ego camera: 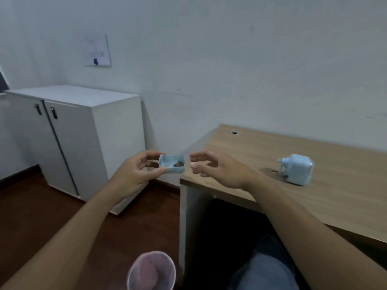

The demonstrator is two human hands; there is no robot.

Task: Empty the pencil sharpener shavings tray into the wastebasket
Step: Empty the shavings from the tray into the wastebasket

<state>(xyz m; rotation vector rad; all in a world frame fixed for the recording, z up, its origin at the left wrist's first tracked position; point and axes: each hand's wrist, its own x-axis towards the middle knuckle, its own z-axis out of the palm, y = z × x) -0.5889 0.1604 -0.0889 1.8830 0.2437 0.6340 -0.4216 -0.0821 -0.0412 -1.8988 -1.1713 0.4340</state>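
1. Head view, the step in hand: the left hand (134,172) pinched the tray (172,165) at its left end, thumb on the near wall and fingers on the far wall, open side up. It hung in the air just left of the desk (272,155) corner, above the floor.

2. The right hand (215,169) was spread and held nothing, its fingertips just beside the tray's right end and not touching it.

3. The bin (151,271) stood on the floor at the near edge of the frame, below and nearer than the tray, well apart from it. Only its pale mesh rim and upper wall showed.

4. To do this step well, I judged the tray should stay level on the way down and be tipped only once it sat right over the bin's mouth (a one-end pinch lets it swing). A tap on the underside might loosen whatever clings.

5. How the tray looked: small, pale blue, a shallow box with rounded corners. A little dark brown clump of shavings (178,164) lay toward its right end; the rest of its floor looked bare.

6. The sharpener (297,170), the same pale blue, stood on the desk to the right, well apart from both hands.
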